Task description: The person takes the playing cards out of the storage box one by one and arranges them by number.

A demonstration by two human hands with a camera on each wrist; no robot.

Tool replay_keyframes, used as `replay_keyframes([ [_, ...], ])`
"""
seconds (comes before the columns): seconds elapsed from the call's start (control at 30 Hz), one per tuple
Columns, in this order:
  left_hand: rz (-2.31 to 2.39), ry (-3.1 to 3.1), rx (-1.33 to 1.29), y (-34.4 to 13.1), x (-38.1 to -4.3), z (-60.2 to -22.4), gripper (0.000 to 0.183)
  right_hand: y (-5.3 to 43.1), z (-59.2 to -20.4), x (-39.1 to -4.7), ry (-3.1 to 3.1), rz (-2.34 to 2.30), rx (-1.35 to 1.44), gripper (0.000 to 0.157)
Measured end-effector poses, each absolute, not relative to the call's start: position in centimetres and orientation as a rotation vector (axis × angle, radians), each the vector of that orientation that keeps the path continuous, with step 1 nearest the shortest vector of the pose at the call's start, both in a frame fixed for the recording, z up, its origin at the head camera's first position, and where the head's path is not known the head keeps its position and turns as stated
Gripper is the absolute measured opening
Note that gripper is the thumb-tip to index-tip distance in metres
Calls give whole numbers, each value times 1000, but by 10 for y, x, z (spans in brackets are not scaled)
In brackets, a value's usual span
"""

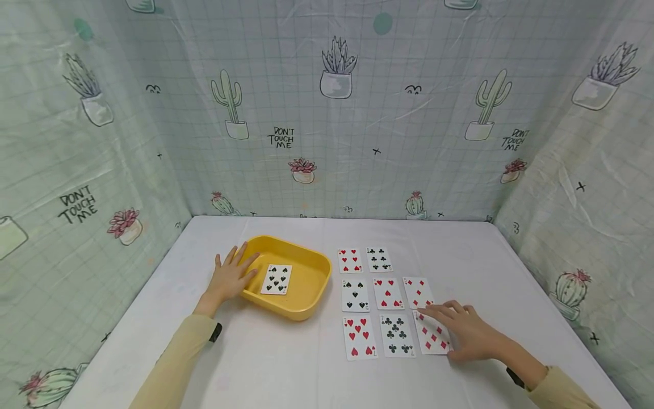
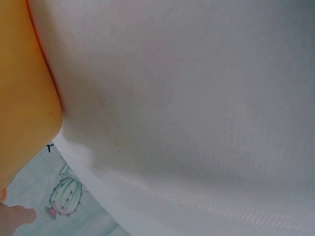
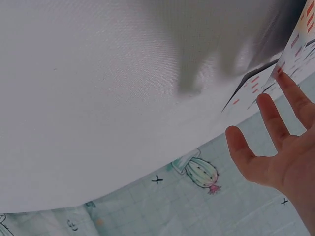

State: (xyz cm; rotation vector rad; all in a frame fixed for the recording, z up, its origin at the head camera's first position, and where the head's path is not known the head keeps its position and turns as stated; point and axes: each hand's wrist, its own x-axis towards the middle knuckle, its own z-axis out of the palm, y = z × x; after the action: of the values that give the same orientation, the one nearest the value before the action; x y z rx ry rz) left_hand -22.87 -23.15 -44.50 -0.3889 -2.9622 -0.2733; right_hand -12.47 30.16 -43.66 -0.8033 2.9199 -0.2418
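My left hand rests with spread fingers on the left rim of a yellow plastic tray. Inside the tray lies a seven of spades, face up. On the right, my right hand reaches over a seven of diamonds, index fingertip at its top edge and thumb near its lower right corner. In the right wrist view the fingers are apart and nearly straight, fingertips right by the cards. Just above that card is a diamonds card, its lower edge near the index finger.
Left of the right hand lie a seven of clubs and a seven of hearts. Above them are a five of spades and a five of hearts. Six of hearts and six of clubs form the top row. Patterned cloth surrounds the white table.
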Motion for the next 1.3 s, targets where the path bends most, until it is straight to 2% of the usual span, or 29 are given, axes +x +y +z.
replay_keyframes([
  [0.33, -286, -2971, -383, -230, -228, -444, 48, 302, -439, -122, 2918, -241, -846, 95],
  [0.73, -307, -2968, -374, -229, -227, -444, 48, 303, -436, -123, 2909, -241, -841, 91],
  [0.97, -285, -2968, -372, -230, -227, -444, 48, 300, -434, -134, 2983, -242, -932, 93],
  [1.3, -293, -2969, -357, -229, -228, -443, 48, 279, -417, -157, 3005, -244, -1060, 84],
])
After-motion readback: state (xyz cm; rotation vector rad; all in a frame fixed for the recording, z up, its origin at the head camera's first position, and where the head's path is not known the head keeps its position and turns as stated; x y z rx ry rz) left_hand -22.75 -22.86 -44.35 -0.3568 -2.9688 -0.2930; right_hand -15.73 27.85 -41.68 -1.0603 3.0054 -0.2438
